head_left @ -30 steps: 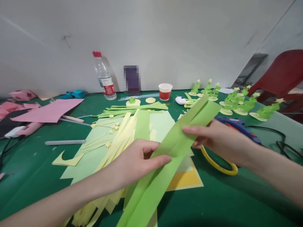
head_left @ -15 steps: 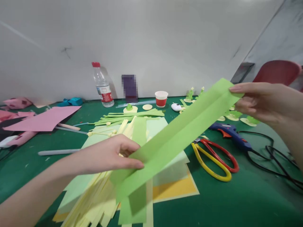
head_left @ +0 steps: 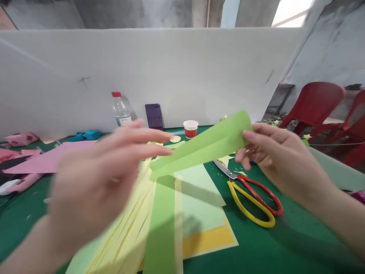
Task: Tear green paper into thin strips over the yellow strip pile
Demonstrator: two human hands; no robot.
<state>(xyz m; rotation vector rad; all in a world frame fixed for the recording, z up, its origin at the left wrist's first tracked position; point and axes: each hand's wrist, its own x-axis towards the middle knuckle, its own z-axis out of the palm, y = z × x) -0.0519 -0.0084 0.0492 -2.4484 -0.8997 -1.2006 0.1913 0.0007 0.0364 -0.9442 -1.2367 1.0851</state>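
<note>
Between thumb and fingers, my right hand pinches the right end of a creased light green paper strip. The strip slants up to the right over the papers. My left hand, smeared by motion, has its fingers stretched out near the strip's left part; whether they touch it I cannot tell. Another green strip lies below, beside pale yellow strips and pale green sheets. Scissors with one yellow and one red handle lie on the table under my right hand.
On the green table are a paper cup, a bottle and a phone by the white board. Pink paper and a pink tool are at left. Red chairs stand behind at right.
My left hand has let go of its pinch and spread its fingers. The strip's right end has moved left and lower, and the strip lies flatter. The view has tilted up.
</note>
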